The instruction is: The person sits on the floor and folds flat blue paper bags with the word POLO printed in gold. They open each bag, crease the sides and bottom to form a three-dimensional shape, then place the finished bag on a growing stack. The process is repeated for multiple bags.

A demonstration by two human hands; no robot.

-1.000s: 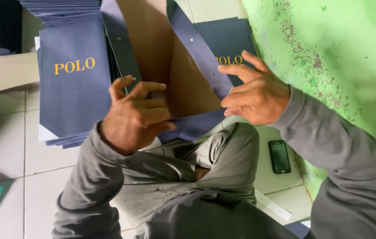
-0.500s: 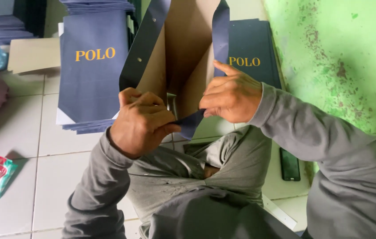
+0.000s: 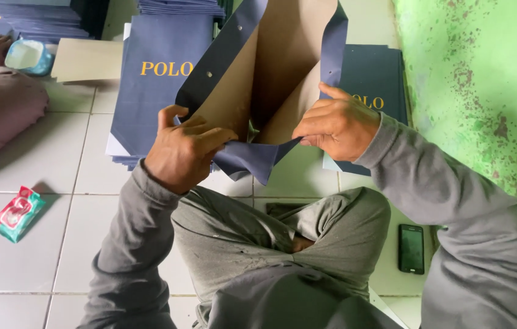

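Both hands are raised above the crossed legs. The left hand (image 3: 186, 149) and the right hand (image 3: 337, 122) each pinch, fingers closed, a lower edge of one navy paper bag (image 3: 270, 67). The bag is spread open, its brown interior visible. Two stacks of flat navy bags (image 3: 155, 79) lie on the tiled floor (image 3: 45, 164) behind it.

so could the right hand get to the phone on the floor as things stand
Probably yes, once freed. The right hand is gripping the navy paper bag, so it is busy. The phone lies bare on the tile beside the right knee, below that arm, with nothing covering it.
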